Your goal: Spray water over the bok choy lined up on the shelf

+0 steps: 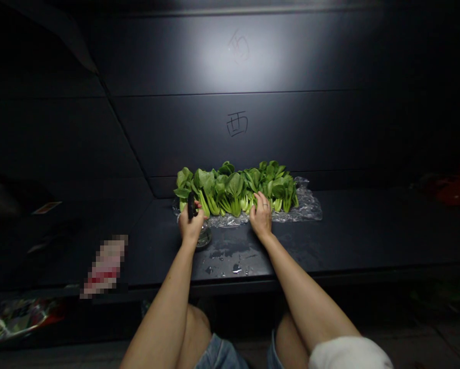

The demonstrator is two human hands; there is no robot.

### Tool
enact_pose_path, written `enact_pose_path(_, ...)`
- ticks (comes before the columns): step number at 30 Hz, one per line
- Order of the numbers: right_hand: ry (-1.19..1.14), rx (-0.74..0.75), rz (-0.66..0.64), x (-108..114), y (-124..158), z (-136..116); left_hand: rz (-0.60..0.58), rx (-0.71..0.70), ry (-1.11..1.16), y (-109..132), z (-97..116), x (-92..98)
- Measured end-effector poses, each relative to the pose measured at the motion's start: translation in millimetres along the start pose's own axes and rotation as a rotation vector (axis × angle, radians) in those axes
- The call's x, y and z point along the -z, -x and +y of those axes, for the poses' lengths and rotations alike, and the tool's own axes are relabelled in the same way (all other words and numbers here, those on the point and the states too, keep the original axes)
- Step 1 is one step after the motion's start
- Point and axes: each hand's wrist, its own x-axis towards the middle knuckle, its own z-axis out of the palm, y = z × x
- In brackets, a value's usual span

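Note:
My left hand [192,223] is closed around the neck of a spray bottle. Its black trigger head [192,204] rises above my fist, and the clear bottle body [204,237] shows behind my wrist, close to the shelf. My right hand [261,214], with a ring on one finger, reaches to the stalks of the bok choy [234,192]; its fingers are stretched out and touch the plants. The bok choy stand side by side, leaves up, along the back panel. Under them lies a crumpled clear plastic sheet [308,205].
Water drops wet the dark shelf [248,259] near its front edge. A dark back panel [183,128] carries handwritten marks. A small card [47,207] and a pixelated patch are at left. A shiny packet [20,318] sits below the shelf; blurred red things [455,189] are at far right.

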Motion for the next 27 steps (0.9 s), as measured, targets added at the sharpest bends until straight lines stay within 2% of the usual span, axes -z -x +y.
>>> enact_pose_path(9,0.006,0.022,0.001,-2.8,1.2,-0.8,0.034,-0.016,-0.056,-7.9,-5.0,15.1)
enact_pose_path(19,-0.02,0.029,-0.018,-8.0,3.5,-3.4,0.103,-0.046,-0.128,-23.1,-29.2,33.5)
enact_pose_path(27,-0.024,0.037,-0.031,-10.1,4.7,-6.3,0.131,0.0,-0.203,-25.4,-29.1,39.6)
